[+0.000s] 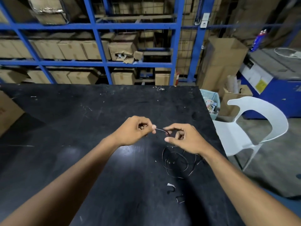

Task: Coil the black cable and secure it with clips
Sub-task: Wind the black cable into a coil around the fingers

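A thin black cable lies in loose loops on the black table, just below my right hand. One short stretch of it spans the gap between my hands above the table. My left hand pinches that stretch between thumb and forefinger. My right hand pinches its other side, fingers curled. Small clips lie nearer to me: a pale one, a dark hooked one and a rectangular one. Part of the cable is hidden under my right wrist.
The table's right edge runs close to the cable. Beyond it stand a white plastic chair and a bin of scraps. Blue shelving with cardboard boxes fills the back. A cardboard box sits at the left.
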Demonstrator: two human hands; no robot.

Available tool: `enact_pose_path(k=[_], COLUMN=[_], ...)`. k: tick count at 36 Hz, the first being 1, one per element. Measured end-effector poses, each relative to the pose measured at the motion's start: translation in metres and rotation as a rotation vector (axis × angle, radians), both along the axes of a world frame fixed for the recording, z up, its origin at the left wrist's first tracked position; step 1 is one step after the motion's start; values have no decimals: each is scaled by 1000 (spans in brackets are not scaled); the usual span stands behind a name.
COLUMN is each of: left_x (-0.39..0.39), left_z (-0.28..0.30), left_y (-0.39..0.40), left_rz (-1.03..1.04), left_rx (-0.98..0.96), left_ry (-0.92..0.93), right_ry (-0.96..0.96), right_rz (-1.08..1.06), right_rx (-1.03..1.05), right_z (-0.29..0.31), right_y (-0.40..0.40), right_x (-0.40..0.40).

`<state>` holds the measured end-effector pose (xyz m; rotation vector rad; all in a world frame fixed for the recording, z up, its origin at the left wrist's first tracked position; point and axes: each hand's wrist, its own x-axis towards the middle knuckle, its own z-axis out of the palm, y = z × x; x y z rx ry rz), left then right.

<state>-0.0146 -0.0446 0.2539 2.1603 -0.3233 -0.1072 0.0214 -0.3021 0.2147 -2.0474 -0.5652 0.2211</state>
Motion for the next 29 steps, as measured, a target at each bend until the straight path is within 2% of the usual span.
enact_pose_path(k=[4, 9, 13, 16, 25, 29], left_x=[3, 3, -1, -6, -9, -6], left_z=[19, 26, 25, 27, 40, 50], left_y=[-8, -24, -41, -52, -63, -64], left_rz=[12, 142, 217, 193, 134, 160], left_rx=[20, -318, -583, -641, -794, -1005], left_ry=[-90, -65, 74, 147, 114, 165], right_ry=[-43, -86, -114, -126, -153, -207], right_rz=[36, -92, -164, -160, -162, -116], right_rx=[45, 211, 324, 358, 342, 287], right_z=[29, 46, 47, 48, 46, 46], right_y=[9, 19, 27, 29, 31, 33], right_x=[-10, -19, -22, -24, -28, -30])
